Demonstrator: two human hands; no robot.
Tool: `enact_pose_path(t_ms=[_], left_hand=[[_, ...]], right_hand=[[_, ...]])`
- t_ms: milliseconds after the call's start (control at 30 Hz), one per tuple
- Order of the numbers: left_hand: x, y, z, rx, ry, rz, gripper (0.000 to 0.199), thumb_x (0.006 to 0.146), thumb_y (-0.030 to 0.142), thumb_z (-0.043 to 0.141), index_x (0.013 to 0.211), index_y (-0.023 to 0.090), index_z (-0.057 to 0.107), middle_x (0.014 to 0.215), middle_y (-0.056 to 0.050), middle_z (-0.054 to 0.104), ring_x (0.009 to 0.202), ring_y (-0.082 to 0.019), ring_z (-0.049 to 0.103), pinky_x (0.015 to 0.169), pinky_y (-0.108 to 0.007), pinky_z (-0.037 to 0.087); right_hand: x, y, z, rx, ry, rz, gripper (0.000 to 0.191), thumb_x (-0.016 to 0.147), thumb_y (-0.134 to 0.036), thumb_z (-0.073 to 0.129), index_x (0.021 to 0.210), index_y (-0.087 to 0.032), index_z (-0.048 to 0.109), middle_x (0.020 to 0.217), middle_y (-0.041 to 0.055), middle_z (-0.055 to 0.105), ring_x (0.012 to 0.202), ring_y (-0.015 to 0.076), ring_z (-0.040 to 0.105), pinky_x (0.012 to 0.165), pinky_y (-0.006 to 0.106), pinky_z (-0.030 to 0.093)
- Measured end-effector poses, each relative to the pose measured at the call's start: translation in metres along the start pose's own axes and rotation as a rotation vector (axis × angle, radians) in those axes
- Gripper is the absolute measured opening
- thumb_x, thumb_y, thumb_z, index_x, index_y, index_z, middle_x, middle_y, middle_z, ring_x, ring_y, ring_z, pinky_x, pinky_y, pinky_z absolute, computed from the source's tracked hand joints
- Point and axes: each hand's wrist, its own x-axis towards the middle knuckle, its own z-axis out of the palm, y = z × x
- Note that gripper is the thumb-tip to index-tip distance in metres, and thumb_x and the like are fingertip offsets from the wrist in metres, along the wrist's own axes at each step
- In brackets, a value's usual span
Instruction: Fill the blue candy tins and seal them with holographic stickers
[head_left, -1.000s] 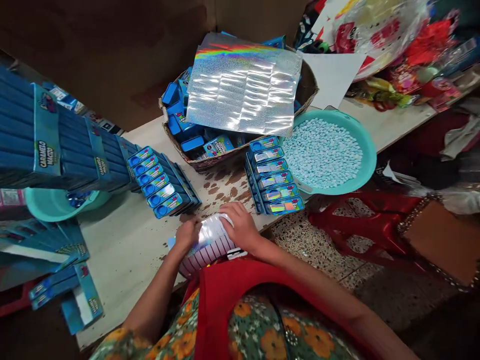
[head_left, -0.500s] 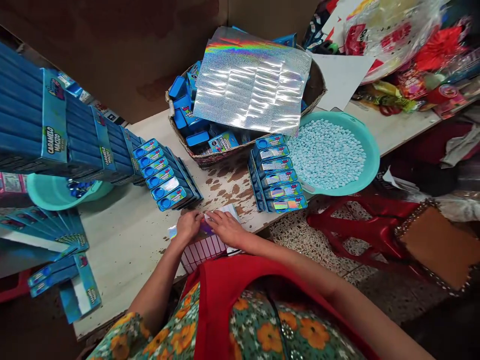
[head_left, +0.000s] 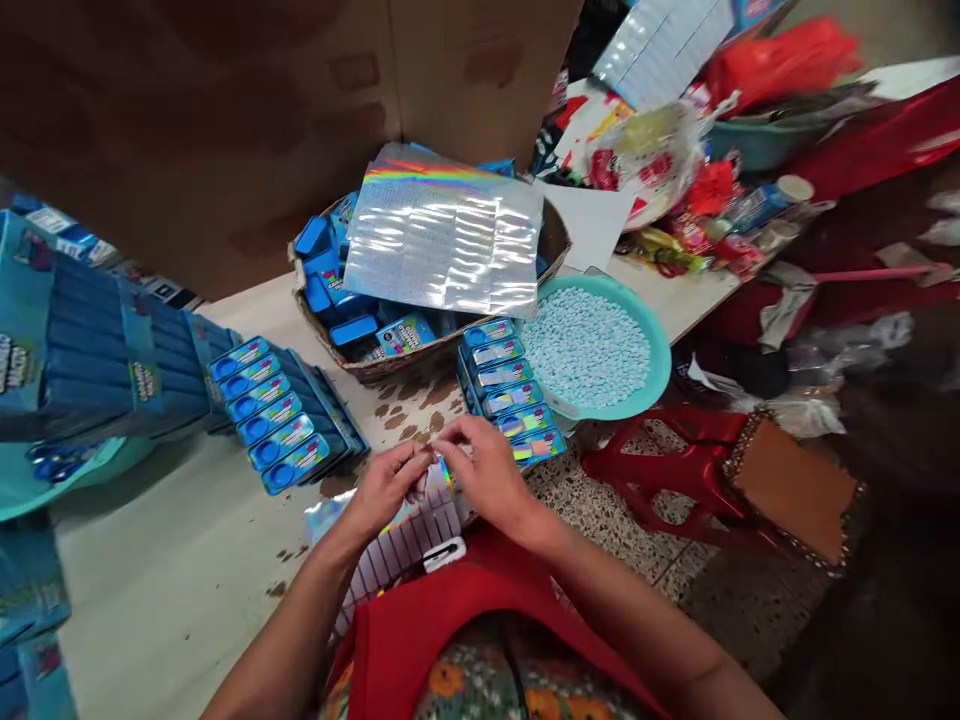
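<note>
My left hand (head_left: 390, 487) and my right hand (head_left: 489, 472) meet over the table's front edge, fingertips pinched close together. Between them is the upper edge of a shiny holographic sticker sheet (head_left: 405, 545), cut into narrow strips and lying near my red apron. Both hands appear to grip that edge; whether a single sticker is between the fingertips is too small to tell. Just beyond my right hand, a row of blue candy boxes (head_left: 510, 375) stands with shiny patches on several tops. To the left of my hands is another row of blue candy boxes (head_left: 274, 415).
Behind my hands, a cardboard box (head_left: 367, 370) holds loose blue boxes, with a large holographic sheet (head_left: 442, 235) on top. A turquoise basin (head_left: 660, 365) of pale blue candies stands right. Stacked blue boxes (head_left: 97, 350) fill the left. A red stool (head_left: 660, 460) is at the right.
My view has shifted, so the table's things sit further left. My hands have risen from the sheet, and my right hand's fingers have gone from lying on it to a pinch.
</note>
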Motion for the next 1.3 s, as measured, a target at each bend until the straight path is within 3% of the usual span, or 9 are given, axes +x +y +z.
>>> enact_pose_path(t_ms=[133, 233, 367, 533, 733, 967, 1133, 1200, 1300], left_hand=[[0.056, 0.047, 0.000, -0.070, 0.016, 0.153, 0.029, 0.088, 0.041, 0.044, 0.101, 0.017, 0.055, 0.056, 0.005, 0.048, 0.047, -0.008, 0.045, 0.048, -0.020, 0.037], [0.096, 0.069, -0.003, -0.087, 0.003, 0.201, 0.024, 0.087, 0.041, 0.046, 0.090, 0.018, 0.051, 0.053, 0.006, 0.049, 0.042, -0.007, 0.043, 0.043, -0.019, 0.033], [0.133, 0.073, -0.003, 0.028, 0.082, 0.149, 0.027, 0.084, 0.043, 0.046, 0.073, 0.018, 0.046, 0.047, 0.006, 0.050, 0.036, -0.006, 0.038, 0.039, -0.018, 0.026], [0.157, 0.062, -0.001, 0.173, 0.265, 0.132, 0.026, 0.079, 0.041, 0.052, 0.069, 0.017, 0.050, 0.047, 0.005, 0.051, 0.039, -0.007, 0.038, 0.042, -0.019, 0.025], [0.170, 0.046, 0.006, 0.122, 0.237, 0.148, 0.024, 0.086, 0.041, 0.042, 0.074, 0.019, 0.045, 0.055, 0.004, 0.051, 0.042, -0.008, 0.041, 0.045, -0.021, 0.030], [0.174, 0.026, 0.041, 0.552, 0.555, 0.038, 0.028, 0.095, 0.037, 0.021, 0.086, 0.022, 0.043, 0.076, -0.005, 0.060, 0.073, -0.019, 0.058, 0.065, -0.028, 0.037], [0.154, 0.012, 0.034, 0.753, 0.429, -0.130, 0.034, 0.091, 0.049, 0.030, 0.097, 0.022, 0.050, 0.081, -0.010, 0.065, 0.083, -0.027, 0.062, 0.070, -0.034, 0.041], [0.142, 0.005, 0.030, 0.673, 0.446, -0.092, 0.036, 0.088, 0.052, 0.038, 0.098, 0.021, 0.053, 0.088, -0.011, 0.067, 0.090, -0.027, 0.062, 0.077, -0.036, 0.042], [0.128, -0.003, 0.041, 0.243, 0.436, -0.024, 0.045, 0.087, 0.054, 0.037, 0.109, 0.019, 0.054, 0.105, -0.011, 0.066, 0.101, -0.024, 0.059, 0.087, -0.036, 0.042]], right_hand=[[0.043, 0.014, -0.033, -0.145, 0.318, -0.027, 0.007, 0.082, -0.024, 0.058, 0.081, -0.020, 0.064, 0.101, 0.0071, 0.060, 0.102, 0.0217, 0.051, 0.090, 0.038, 0.039], [0.079, 0.030, -0.049, -0.133, 0.361, -0.001, 0.009, 0.081, -0.026, 0.059, 0.078, -0.020, 0.065, 0.091, 0.0050, 0.063, 0.094, 0.0206, 0.054, 0.088, 0.039, 0.041], [0.112, 0.051, -0.061, -0.148, 0.349, 0.059, 0.010, 0.076, -0.027, 0.062, 0.075, -0.019, 0.068, 0.088, 0.0045, 0.063, 0.091, 0.0198, 0.054, 0.087, 0.038, 0.041], [0.130, 0.073, -0.059, -0.172, 0.347, 0.097, 0.006, 0.072, -0.023, 0.063, 0.071, -0.018, 0.068, 0.089, 0.0050, 0.059, 0.093, 0.0200, 0.053, 0.090, 0.038, 0.039], [0.138, 0.087, -0.055, -0.127, 0.396, 0.200, 0.011, 0.066, -0.024, 0.067, 0.073, -0.017, 0.062, 0.086, 0.0031, 0.055, 0.086, 0.0181, 0.052, 0.084, 0.034, 0.041], [0.146, 0.093, -0.056, -0.087, 0.399, 0.251, 0.012, 0.064, -0.027, 0.065, 0.067, -0.019, 0.056, 0.079, 0.0001, 0.053, 0.079, 0.0166, 0.050, 0.081, 0.033, 0.042], [0.132, 0.094, -0.071, 0.355, 0.281, 0.364, 0.040, 0.067, -0.033, 0.066, 0.103, -0.019, 0.056, 0.100, 0.0037, 0.061, 0.088, 0.0173, 0.057, 0.084, 0.035, 0.045], [0.106, 0.095, -0.080, 0.528, 0.205, 0.400, 0.050, 0.071, -0.044, 0.065, 0.115, -0.022, 0.052, 0.117, 0.0065, 0.059, 0.101, 0.0189, 0.057, 0.089, 0.035, 0.045], [0.061, 0.097, -0.084, 0.714, 0.055, 0.465, 0.051, 0.079, -0.062, 0.052, 0.112, -0.024, 0.056, 0.122, 0.0055, 0.060, 0.112, 0.0205, 0.055, 0.095, 0.036, 0.043]])
